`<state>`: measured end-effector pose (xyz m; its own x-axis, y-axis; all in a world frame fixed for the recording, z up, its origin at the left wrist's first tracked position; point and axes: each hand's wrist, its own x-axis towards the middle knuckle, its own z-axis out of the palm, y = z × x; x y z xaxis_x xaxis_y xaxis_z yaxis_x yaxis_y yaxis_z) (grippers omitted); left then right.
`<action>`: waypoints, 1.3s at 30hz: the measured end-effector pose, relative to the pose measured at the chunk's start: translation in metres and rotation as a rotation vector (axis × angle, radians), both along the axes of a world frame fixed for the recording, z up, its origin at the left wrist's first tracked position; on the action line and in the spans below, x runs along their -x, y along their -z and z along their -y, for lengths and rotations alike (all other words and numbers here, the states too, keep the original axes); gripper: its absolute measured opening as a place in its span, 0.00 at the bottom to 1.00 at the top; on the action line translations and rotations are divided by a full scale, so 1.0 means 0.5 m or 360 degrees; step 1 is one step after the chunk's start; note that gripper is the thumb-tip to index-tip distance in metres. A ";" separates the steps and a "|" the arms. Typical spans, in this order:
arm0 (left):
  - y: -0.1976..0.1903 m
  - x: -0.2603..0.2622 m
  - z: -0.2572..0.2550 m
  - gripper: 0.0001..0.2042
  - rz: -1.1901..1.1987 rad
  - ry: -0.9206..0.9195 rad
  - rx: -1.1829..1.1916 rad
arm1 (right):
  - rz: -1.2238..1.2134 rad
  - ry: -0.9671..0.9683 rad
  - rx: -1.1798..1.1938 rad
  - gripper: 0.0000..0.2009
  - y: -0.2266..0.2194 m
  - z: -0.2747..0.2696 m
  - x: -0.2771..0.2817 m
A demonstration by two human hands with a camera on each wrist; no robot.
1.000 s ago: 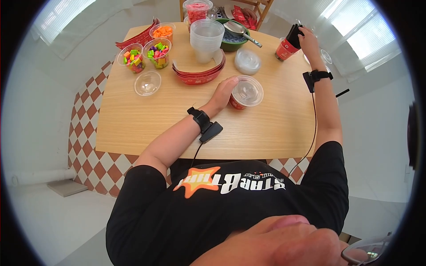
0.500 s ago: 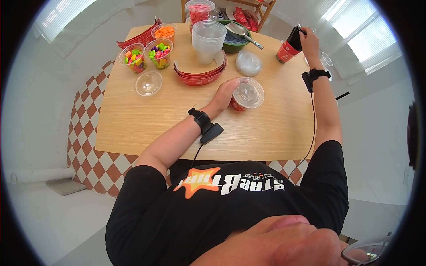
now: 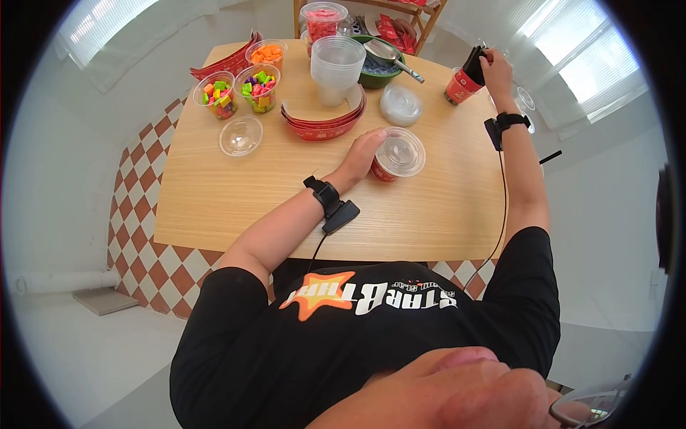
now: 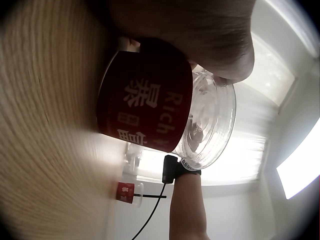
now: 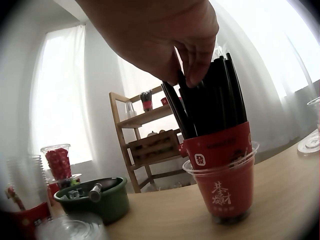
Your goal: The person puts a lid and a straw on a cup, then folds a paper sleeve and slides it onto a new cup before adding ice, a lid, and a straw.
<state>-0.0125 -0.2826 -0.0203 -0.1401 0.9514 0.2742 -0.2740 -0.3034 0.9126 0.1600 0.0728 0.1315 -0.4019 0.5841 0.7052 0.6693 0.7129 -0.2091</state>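
Observation:
My left hand [image 3: 360, 159] grips the side of a clear lidded cup [image 3: 401, 154] standing on the table, its thumb along the lid's rim. In the left wrist view the cup's red paper sleeve [image 4: 145, 102] shows white characters, and a clear domed lid [image 4: 212, 120] tops it; most of the fingers are hidden. My right hand [image 3: 498, 71] reaches to the far right, where black straws [image 5: 220, 97] stand bundled in a red-sleeved cup [image 5: 225, 187]. Thumb and fingertips pinch the top of a straw at the bundle's near side in the right wrist view.
Stacked clear cups [image 3: 336, 61], red paper sleeves [image 3: 325, 129] and clear lids [image 3: 401, 105] stand mid-table. Cups of colourful cubes [image 3: 259, 87] and a loose lid [image 3: 241, 136] are at left. A green bowl [image 5: 112, 200] with a ladle sits at the back, before a wooden shelf [image 5: 135, 122].
My right hand shifts slightly at the straw tops, its fingers closing in on the bundle. The left hand stays on the lidded cup; the whole view drifts slightly.

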 end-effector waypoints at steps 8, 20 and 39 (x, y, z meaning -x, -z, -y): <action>0.007 0.001 -0.002 0.23 0.0007 -0.0001 0.0010 | -0.0506 -0.0042 -0.0292 0.10 -0.105 0.080 0.005; -0.018 -0.004 0.008 0.23 0.0016 0.0006 0.0017 | -0.0681 -0.1116 0.0032 0.07 -0.133 0.529 -0.002; -0.016 -0.005 0.011 0.23 -0.0035 -0.0019 0.0058 | 0.0027 -0.1024 0.1093 0.63 0.128 0.620 -0.009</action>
<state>-0.0102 -0.2878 -0.0124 -0.1459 0.9591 0.2427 -0.2501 -0.2731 0.9289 0.1644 -0.2375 0.0674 -0.7991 0.5322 0.2795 0.1968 0.6710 -0.7149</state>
